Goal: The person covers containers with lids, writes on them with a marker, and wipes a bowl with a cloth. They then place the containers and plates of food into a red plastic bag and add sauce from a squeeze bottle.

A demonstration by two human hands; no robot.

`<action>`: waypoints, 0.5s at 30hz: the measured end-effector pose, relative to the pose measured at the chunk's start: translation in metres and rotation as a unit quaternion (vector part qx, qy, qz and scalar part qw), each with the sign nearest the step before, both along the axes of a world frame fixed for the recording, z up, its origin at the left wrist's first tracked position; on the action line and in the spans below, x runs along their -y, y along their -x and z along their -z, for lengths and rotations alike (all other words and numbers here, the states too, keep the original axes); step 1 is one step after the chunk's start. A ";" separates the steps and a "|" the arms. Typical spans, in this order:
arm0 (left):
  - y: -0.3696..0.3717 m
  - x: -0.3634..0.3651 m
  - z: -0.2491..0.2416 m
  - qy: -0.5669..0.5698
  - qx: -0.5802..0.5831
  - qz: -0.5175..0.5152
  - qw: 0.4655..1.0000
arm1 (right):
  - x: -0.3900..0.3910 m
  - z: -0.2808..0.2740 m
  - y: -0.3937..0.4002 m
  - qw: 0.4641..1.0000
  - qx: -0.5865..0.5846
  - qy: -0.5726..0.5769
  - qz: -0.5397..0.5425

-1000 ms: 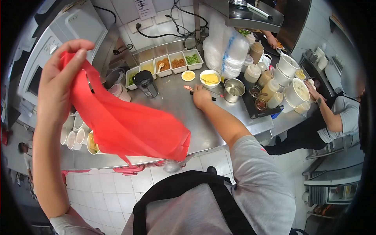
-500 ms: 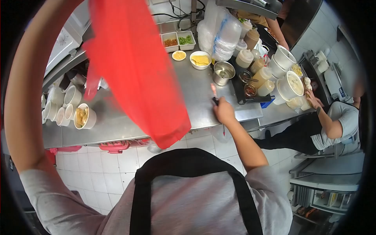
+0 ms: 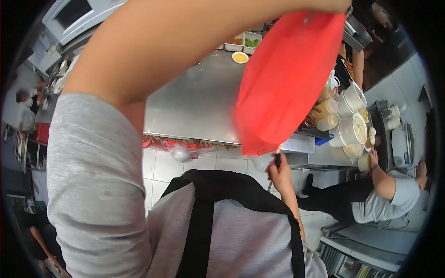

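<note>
Red bag hung slantwise, upper right to lower left | our left hand gripped its top | our right hand, clenching black handle, nearer bottom

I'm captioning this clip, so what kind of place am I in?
Probably a commercial kitchen: small tubs of chopped food, sauce bottles grouped together, and a long metal counter.
</note>
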State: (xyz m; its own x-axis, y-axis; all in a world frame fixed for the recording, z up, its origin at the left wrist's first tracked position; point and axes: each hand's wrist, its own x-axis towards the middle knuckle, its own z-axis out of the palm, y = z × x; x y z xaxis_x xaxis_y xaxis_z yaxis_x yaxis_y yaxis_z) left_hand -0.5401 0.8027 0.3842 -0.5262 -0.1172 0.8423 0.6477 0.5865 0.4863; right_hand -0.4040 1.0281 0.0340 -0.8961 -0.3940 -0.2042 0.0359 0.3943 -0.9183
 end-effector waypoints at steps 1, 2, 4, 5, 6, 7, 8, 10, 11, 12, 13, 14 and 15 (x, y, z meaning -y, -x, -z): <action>0.004 0.000 0.004 0.016 -0.061 -0.011 0.998 | 0.000 0.001 -0.003 0.994 -0.069 0.027 0.076; 0.010 -0.004 0.002 -0.030 0.011 0.014 0.999 | 0.002 0.002 -0.009 0.977 -0.138 0.057 0.151; 0.019 -0.004 0.003 0.015 -0.041 -0.035 0.998 | -0.002 0.030 -0.027 0.946 -0.238 0.185 0.116; 0.016 -0.002 0.002 0.009 -0.020 -0.030 0.999 | 0.005 0.023 -0.030 0.967 -0.225 0.121 0.000; 0.020 0.001 0.002 0.037 -0.029 -0.023 0.999 | 0.015 0.013 -0.035 0.970 -0.208 0.056 -0.114; 0.029 0.003 0.002 0.064 -0.038 -0.014 0.997 | 0.037 -0.003 -0.031 0.962 -0.207 0.004 -0.178; 0.034 0.005 0.003 0.090 -0.047 -0.003 0.995 | 0.065 -0.014 -0.021 0.948 -0.204 -0.048 -0.241; 0.022 0.018 0.002 0.133 -0.015 0.034 0.990 | 0.109 -0.003 -0.002 0.953 -0.220 -0.024 -0.208; 0.012 0.024 0.002 0.146 0.004 0.044 0.988 | 0.132 -0.002 0.009 0.951 -0.233 -0.010 -0.204; 0.005 0.031 0.004 0.158 0.023 0.054 0.986 | 0.154 -0.001 0.019 0.949 -0.246 0.005 -0.199; 0.013 0.041 0.007 0.196 0.034 0.088 0.976 | 0.173 0.005 0.028 0.950 -0.252 -0.040 -0.181; -0.010 0.045 0.023 0.169 -0.013 0.056 0.984 | 0.190 0.013 0.035 0.949 -0.256 -0.086 -0.163; -0.030 0.067 0.037 0.177 -0.055 0.085 0.979 | 0.205 0.018 0.040 0.946 -0.260 -0.132 -0.144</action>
